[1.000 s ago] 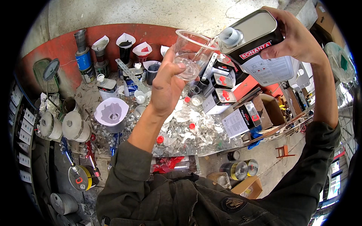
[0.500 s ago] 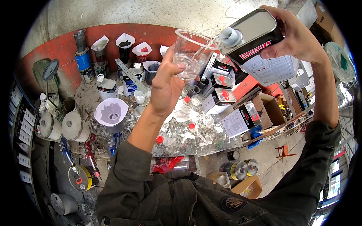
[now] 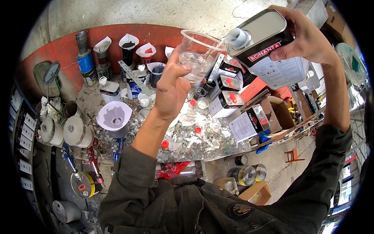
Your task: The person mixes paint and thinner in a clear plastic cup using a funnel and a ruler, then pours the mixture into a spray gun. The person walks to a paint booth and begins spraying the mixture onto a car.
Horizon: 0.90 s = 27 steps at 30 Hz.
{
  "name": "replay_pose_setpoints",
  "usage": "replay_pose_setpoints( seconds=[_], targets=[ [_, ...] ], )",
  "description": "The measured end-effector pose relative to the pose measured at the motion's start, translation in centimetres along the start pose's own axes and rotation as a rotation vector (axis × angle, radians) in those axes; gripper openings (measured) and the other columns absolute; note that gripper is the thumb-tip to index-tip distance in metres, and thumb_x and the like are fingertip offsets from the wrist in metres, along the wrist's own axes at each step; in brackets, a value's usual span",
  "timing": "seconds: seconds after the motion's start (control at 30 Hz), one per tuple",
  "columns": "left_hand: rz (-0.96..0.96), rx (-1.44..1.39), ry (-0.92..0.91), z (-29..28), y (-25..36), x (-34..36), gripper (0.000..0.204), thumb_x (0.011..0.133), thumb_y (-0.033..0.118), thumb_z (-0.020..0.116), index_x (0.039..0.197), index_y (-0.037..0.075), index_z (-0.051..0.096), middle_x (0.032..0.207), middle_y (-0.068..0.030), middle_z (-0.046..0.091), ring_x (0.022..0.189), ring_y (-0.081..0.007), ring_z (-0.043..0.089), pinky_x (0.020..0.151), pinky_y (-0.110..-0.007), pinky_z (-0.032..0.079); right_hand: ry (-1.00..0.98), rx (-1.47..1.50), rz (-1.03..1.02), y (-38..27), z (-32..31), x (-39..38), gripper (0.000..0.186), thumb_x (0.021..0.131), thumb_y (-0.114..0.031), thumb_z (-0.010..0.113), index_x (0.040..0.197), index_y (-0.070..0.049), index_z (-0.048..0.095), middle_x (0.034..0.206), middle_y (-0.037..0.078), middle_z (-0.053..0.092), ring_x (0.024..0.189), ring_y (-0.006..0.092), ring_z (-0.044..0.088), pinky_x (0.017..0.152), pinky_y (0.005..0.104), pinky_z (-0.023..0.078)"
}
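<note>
My left hand (image 3: 173, 84) is wrapped round a clear plastic cup (image 3: 198, 52), held up above the bench. Clear liquid lies in the cup's lower part. Up at the right, my right hand (image 3: 300, 37) grips a rectangular metal can (image 3: 269, 50) with a dark band and a pale label. The can is tilted, its white spout (image 3: 238, 38) at the cup's rim. A thin clear stream (image 3: 217, 46) runs from the spout into the cup. Fingers behind the cup and the can are partly hidden.
The paint-spattered bench (image 3: 177, 152) carries white cans (image 3: 226, 104) with red caps and a grey cup with a paper strainer (image 3: 115, 117). More strainer-topped cups (image 3: 128, 43) line the red back edge. Spray guns (image 3: 93, 160) hang at the front left. A cardboard box (image 3: 278, 113) stands right.
The liquid in the cup stands higher than before. Both hands, the cup and the can have hardly moved, and the clear stream still runs.
</note>
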<state>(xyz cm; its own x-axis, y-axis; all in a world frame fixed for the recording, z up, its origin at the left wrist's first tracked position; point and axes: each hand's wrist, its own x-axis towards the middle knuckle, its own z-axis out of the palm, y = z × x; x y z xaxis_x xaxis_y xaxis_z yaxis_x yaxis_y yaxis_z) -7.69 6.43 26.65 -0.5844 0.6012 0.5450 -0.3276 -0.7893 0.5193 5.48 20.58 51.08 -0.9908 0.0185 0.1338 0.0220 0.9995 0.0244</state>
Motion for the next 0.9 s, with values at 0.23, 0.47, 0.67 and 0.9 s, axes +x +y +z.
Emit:
replay_pose_setpoints(
  seconds=[0.23, 0.47, 0.67, 0.9],
  targets=[
    [-0.001, -0.004, 0.014, -0.1, -0.2, 0.0, 0.069, 0.08, 0.028, 0.049, 0.142, 0.003, 0.032, 0.122, -0.015, 0.054, 0.1, -0.0227, 0.057, 0.087, -0.037, 0.044, -0.023, -0.04, -0.001, 0.5, -0.1, 0.0, 0.08, 0.056, -0.018, 0.088, 0.125, 0.003, 0.052, 0.107, 0.009, 0.063, 0.101, 0.0175, 0.058, 0.097, 0.0295, 0.041],
    [-0.007, -0.002, 0.019, 0.0, -0.2, 0.0, 0.07, 0.08, 0.028, 0.049, 0.143, 0.003, 0.031, 0.122, -0.0151, 0.055, 0.101, -0.0223, 0.058, 0.087, -0.036, 0.045, -0.05, 0.04, 0.067, 0.1, -0.2, 0.1, 0.084, 0.055, -0.017, 0.089, 0.127, 0.004, 0.05, 0.109, 0.009, 0.062, 0.105, 0.0174, 0.056, 0.099, 0.029, 0.04],
    [-0.029, -0.004, 0.017, -0.4, -0.3, -0.2, 0.072, 0.079, 0.026, 0.049, 0.144, 0.003, 0.029, 0.126, -0.0138, 0.053, 0.105, -0.0229, 0.056, 0.089, -0.038, 0.044, 0.07, 0.257, 0.038, 1.8, 1.5, -0.8, 0.082, 0.057, -0.019, 0.088, 0.126, 0.005, 0.05, 0.109, 0.008, 0.062, 0.104, 0.0156, 0.056, 0.096, 0.0277, 0.041],
    [-0.011, 0.04, 0.017, -1.2, 0.4, -1.9, 0.073, 0.079, 0.023, 0.052, 0.145, 0.004, 0.027, 0.131, -0.0144, 0.049, 0.115, -0.0257, 0.053, 0.094, -0.041, 0.043, 0.224, 0.551, 0.017, 2.6, 5.2, -2.2, 0.063, 0.064, -0.014, 0.083, 0.118, 0.003, 0.056, 0.106, 0.007, 0.064, 0.098, 0.0149, 0.058, 0.09, 0.0288, 0.044]
  ],
)
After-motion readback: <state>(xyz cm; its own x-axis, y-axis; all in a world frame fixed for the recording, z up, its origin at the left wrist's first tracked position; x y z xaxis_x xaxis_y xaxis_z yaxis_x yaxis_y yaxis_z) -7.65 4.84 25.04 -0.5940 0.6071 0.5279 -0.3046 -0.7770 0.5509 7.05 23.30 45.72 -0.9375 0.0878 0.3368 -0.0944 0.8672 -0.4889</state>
